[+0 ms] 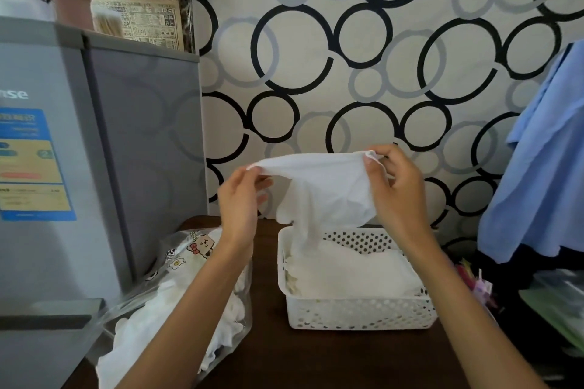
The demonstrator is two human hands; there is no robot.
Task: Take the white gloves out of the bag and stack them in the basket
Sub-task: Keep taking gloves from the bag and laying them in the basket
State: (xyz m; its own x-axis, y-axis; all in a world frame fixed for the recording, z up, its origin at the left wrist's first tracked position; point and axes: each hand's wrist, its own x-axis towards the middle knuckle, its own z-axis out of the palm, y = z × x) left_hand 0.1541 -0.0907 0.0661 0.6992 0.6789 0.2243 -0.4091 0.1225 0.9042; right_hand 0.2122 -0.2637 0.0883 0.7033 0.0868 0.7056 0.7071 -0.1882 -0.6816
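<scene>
Head cam: we hold a white glove (322, 186) stretched btwn both hands above the white basket (360, 313). Our left hand (240, 202) pinches its left edge w/ thumb & fingertips; our right hand (395, 186) grips the right corner, fingers curled round it. The glove's lower end hangs onto the stacked gloves (350, 271) in the basket. Clear bag (177, 303) w/ more gloves lies left on the dark table (316, 357).

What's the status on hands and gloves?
Left hand and right hand pinch one white glove above the basket. Stack already inside. Bag still holds more. Nothing blocking.
</scene>
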